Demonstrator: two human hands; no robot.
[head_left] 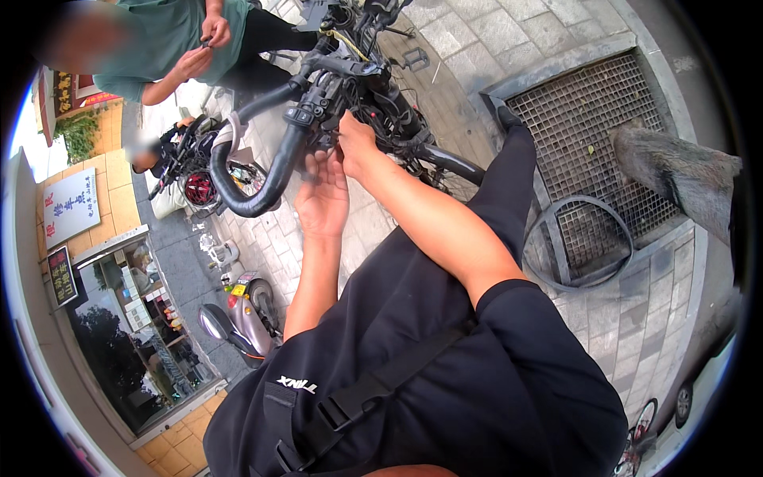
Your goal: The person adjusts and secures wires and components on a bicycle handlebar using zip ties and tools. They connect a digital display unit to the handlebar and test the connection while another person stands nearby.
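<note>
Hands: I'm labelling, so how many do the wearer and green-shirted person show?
4: the wearer's left hand and right hand by the handlebar; the other's upper hand and lower hand, near top left.

My right hand (358,143): fingertips hidden among dark parts of the bike (342,65), can't tell what they touch | my left hand (323,197): fingertips blurred | item (206,44) held by co-worker (175,36): too small to tell | tree trunk (675,171), white car (703,405): cut off rightward
</note>
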